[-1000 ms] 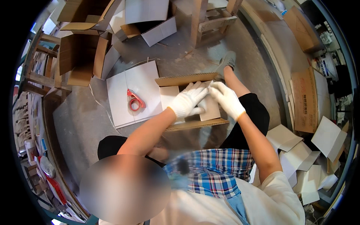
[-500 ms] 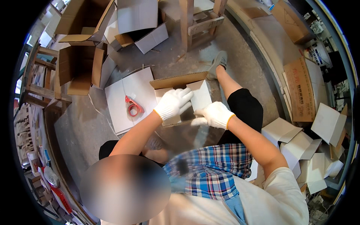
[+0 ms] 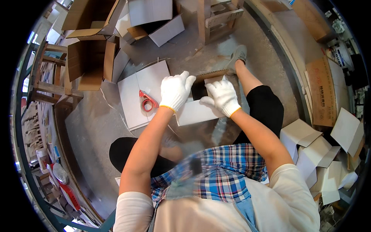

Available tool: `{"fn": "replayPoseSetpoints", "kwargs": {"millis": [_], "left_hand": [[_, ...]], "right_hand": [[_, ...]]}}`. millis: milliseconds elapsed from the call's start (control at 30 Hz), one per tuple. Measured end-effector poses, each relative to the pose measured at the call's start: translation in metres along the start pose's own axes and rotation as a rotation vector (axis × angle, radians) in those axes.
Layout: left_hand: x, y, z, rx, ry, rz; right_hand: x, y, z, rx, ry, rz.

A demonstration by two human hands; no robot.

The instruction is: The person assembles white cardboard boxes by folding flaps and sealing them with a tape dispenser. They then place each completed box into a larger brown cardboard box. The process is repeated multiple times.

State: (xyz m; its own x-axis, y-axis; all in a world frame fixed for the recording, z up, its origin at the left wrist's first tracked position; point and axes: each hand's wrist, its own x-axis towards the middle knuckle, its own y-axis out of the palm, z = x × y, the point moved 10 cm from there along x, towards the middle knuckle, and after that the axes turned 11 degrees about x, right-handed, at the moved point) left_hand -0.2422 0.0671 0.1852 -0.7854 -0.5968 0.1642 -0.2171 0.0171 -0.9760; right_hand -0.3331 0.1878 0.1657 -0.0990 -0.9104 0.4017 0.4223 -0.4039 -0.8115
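A small white-faced cardboard box [image 3: 199, 114] sits on the floor between my legs. Its top is at least partly unclosed, with a dark inside and a brown flap along the far edge. My left hand [image 3: 176, 92], in a white knit glove, is at the box's left side with fingers bent over the edge. At the right side, my gloved right hand [image 3: 223, 96] grips the box by a flap, thumb pointing left over the near white panel. Left of the box, a red tape dispenser [image 3: 147, 103] lies on flat white cardboard [image 3: 133, 87].
Unfolded brown cartons [image 3: 88, 58] and a white-sided carton [image 3: 150, 11] stand at the far left. A wooden stand [image 3: 222, 19] is at the far side. Several white boxes [image 3: 309, 150] are piled on the right, near a printed brown carton [image 3: 321, 92]. A wooden frame [image 3: 58, 89] stands left.
My left hand has drawn back from over the opening to the box's left side. The near white panel now shows. My right hand has shifted onto the right flap. The whole view has shifted slightly.
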Motion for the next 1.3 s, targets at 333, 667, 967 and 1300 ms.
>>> {"fn": "replayPoseSetpoints", "kwargs": {"millis": [333,667,967,1300], "left_hand": [[-0.028,0.005,-0.021,0.216,0.028,0.077],[-0.063,0.005,-0.036,0.134,0.12,-0.026],[-0.056,0.028,-0.035,0.259,0.12,-0.092],[-0.107,0.146,0.105,-0.988,-0.77,-0.229]], "right_hand": [[-0.011,-0.013,0.011,-0.055,-0.071,-0.134],[-0.028,-0.053,0.017,-0.014,0.1,-0.311],[-0.044,0.025,-0.066,0.18,0.71,0.069],[-0.045,0.046,-0.087,0.337,0.604,-0.011]]}}
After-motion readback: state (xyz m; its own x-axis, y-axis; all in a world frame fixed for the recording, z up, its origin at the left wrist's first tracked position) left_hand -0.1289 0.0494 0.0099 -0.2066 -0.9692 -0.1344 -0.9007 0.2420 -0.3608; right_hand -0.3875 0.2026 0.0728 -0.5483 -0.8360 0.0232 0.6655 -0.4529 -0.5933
